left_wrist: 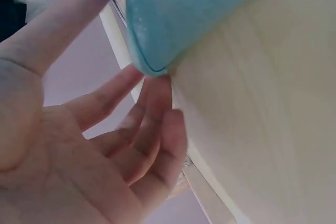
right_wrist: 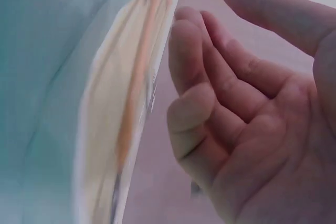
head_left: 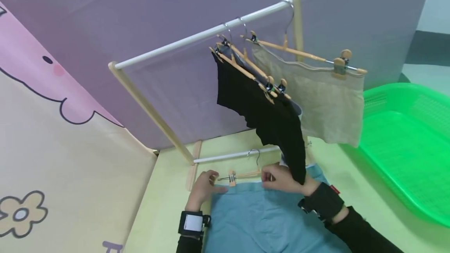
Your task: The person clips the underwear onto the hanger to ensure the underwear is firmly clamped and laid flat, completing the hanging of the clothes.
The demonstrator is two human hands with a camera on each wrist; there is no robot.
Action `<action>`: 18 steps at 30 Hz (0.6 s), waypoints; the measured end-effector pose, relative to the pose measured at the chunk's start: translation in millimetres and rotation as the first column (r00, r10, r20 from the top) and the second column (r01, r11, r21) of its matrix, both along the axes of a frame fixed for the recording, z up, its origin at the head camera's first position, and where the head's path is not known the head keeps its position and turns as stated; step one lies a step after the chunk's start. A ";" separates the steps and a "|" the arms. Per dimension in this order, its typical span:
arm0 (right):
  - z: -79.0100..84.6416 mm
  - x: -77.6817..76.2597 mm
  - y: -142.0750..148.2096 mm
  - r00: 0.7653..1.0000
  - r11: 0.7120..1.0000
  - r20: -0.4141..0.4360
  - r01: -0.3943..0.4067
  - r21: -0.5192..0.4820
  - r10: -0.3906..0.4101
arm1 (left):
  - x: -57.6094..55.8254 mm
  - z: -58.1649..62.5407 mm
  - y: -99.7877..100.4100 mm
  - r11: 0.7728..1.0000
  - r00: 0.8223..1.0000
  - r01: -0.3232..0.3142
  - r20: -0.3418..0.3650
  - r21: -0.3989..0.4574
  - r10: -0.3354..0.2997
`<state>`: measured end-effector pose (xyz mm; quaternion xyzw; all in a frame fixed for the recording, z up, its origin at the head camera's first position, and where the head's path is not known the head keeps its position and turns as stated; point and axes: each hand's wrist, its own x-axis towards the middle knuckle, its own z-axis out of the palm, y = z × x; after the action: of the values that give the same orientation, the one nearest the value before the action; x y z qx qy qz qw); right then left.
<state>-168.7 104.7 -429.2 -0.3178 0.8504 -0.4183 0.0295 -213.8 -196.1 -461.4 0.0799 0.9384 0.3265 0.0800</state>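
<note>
Light blue pants (head_left: 260,214) lie spread on the table, waistband toward the rack. My left hand (head_left: 203,186) is at the waistband's left corner, thumb over the cloth. In the left wrist view, fingertips (left_wrist: 157,90) meet the pants' corner (left_wrist: 152,51), which sits between thumb and fingers. Just beyond the waistband lies a wooden clip hanger (head_left: 246,175) with a metal hook; its left clip (head_left: 232,178) is by the waistband. My right hand (head_left: 279,178) hovers near the hanger's right part, fingers loosely curled. A gap shows between its thumb and fingers, with nothing held.
A rack with a white rail (head_left: 204,34) stands behind. From it hang black pants (head_left: 260,108), a mostly hidden grey-blue garment and a beige garment (head_left: 330,104) on clip hangers. The black pants hang down over my right wrist. A green basket (head_left: 404,136) stands at right.
</note>
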 end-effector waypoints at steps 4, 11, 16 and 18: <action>5.5 -18.2 -37.7 0.999 0.996 -0.023 0.026 0.083 -0.024 | -0.9 1.6 -3.4 1.000 1.000 0.006 -0.004 -0.011 -0.006; 3.3 -40.2 -88.5 0.990 0.965 -0.068 0.134 0.225 -0.122 | -2.9 3.5 -1.0 1.000 1.000 -0.011 0.009 0.003 0.011; -13.1 -42.2 -103.2 0.972 0.909 -0.105 0.232 0.346 -0.209 | -1.9 0.7 4.0 1.000 0.999 -0.011 0.043 0.010 0.010; -19.9 -42.1 -106.3 0.973 0.913 -0.105 0.231 0.335 -0.208 | -0.1 0.8 3.2 1.000 0.999 -0.010 0.048 0.010 0.009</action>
<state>-210.8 -1.6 -449.1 -0.2241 0.9412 -0.2525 0.0093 -213.9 -192.9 -460.6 0.0680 0.9349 0.3335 0.1003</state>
